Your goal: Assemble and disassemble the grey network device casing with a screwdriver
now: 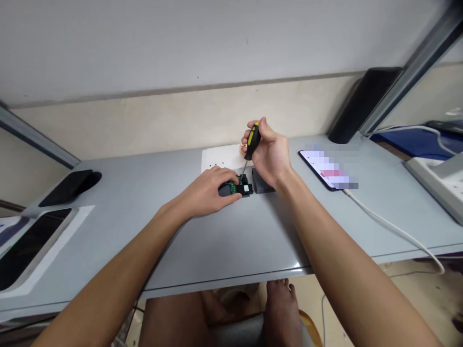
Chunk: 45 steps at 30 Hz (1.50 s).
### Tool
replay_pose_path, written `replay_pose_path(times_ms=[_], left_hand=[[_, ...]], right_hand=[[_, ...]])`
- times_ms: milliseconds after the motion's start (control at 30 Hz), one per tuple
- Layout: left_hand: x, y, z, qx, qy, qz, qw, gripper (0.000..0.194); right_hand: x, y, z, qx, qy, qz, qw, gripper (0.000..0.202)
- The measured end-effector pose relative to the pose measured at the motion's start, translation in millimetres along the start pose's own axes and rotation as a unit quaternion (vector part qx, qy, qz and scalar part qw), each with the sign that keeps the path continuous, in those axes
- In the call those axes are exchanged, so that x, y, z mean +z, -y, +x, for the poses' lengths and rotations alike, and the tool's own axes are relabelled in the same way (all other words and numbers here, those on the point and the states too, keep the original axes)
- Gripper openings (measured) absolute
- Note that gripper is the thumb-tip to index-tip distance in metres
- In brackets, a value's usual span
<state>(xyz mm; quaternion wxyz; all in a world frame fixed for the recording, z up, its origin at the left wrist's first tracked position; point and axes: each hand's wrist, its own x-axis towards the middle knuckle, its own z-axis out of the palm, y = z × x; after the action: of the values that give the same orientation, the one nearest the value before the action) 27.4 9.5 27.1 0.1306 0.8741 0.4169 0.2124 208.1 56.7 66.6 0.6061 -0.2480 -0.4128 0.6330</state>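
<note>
The left hand [211,190] lay low over the middle of the desk [202,246], its grip narrow, with thumb and fingers on either side of a small green circuit board [233,187] that carried black parts. One of those parts, a black block [247,189] with a white label, sat at the board's right end, just beyond the thumb. The right hand [273,156] was raised above and to the right, its grip closed around the black and yellow handle of a screwdriver [252,140]. The tool stood steeply tilted, its thin shaft running down to the board near the left fingers; whether the tip sat in a screw was too small to tell. Just right of the board, partly behind the right wrist, was a dark grey case [261,183]. Behind the board lay white paper [226,155] with a few small dark specks [216,165] on it. Farther right were a lit phone [320,168], a white cable [392,220] running from its near end, and a black cylinder [361,106] leaning by the wall. Toward the left end lay a black object [65,188] and, nearer, a dark-screened device [36,246] on a white sheet [77,224].
</note>
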Motion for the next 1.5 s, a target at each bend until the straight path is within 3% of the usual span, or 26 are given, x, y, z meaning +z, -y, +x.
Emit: replay_pose_path(times_ms=[433, 667, 1000, 1500], left_hand=[[-2.2, -4, 1, -0.013, 0.013, 0.006, 1.000, 0.022], [-1.1, -1, 1, -0.014, 0.004, -0.016, 1.000, 0.022], [-0.6, -1, 2, -0.034, -0.001, -0.025, 0.999, 0.026], [0.2, -2, 1, -0.074, 0.001, -0.026, 0.997, 0.032]], right_hand=[[-5, -3, 1, 0.002, 0.008, 0.003, 1.000, 0.049], [-10, -11, 10, -0.016, -0.041, -0.002, 0.999, 0.054], [-5, -10, 4, -0.017, 0.026, -0.028, 0.999, 0.052], [-13, -12, 9, -0.025, 0.033, -0.057, 0.998, 0.041]])
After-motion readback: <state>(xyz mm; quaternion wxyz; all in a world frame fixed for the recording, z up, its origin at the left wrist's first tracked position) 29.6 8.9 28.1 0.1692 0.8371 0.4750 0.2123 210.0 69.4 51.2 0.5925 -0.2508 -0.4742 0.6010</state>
